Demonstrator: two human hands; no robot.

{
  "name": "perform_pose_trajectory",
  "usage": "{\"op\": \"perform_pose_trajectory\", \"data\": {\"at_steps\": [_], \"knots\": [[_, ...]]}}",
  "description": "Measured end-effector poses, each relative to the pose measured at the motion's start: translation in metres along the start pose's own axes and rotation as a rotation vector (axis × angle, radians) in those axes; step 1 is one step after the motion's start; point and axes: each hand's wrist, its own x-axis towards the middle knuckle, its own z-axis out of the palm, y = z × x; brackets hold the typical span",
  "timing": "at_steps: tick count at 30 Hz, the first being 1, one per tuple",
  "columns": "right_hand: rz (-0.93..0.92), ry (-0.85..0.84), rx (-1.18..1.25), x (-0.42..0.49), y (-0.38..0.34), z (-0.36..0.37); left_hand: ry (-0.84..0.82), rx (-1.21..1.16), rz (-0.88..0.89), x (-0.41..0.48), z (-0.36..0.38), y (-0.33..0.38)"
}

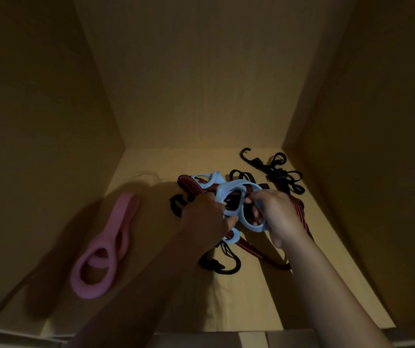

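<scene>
Blue loops [229, 188] gripped by both hands [202, 217] [279, 212], label [229, 206] illegible.

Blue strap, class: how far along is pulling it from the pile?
Looks done: the pink strap lies apart on the left of the box floor. In hand: left hand and right hand both grip the blue strap, which lies looped over the red cords. Left: freeing it; black hooked cords lie behind.

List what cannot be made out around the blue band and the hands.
Head view:
- Left hand: fingers hidden under its own back.
- Blue band and red cord: tangled, threading unclear.
- Pink band: motion-blurred.
- Black hooked cords: too dark to count.
</scene>
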Motion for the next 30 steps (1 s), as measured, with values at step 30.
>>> {"op": "perform_pose_trajectory", "data": {"at_steps": [30], "knots": [[-0.235, -0.072, 0.41, 0.001, -0.093, 0.015, 0.266, -1.338, -0.24, 0.017, -0.115, -0.006]]}}
